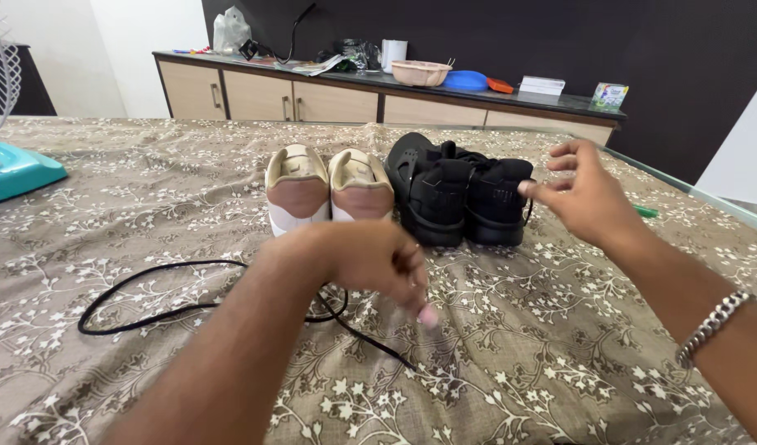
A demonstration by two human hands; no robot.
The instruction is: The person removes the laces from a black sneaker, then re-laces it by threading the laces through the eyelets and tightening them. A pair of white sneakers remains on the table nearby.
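Hands work over a floral-patterned brown tablecloth [560, 346]: the left hand [378, 259] dips, fingers pinched together, apparently on a long black shoelace [148, 288] trailing leftward. The right hand [588, 198] hovers beside a pair of black strapped shoes [465, 198], fingers spread and empty; a pair of white sneakers with tan heels [329, 188] stands alongside, heels toward the camera.

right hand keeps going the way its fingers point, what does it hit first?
Most likely the right-hand black shoe: the right hand points left with fingertips at its heel collar, seemingly just short of touching. Depth is unclear from this single view.
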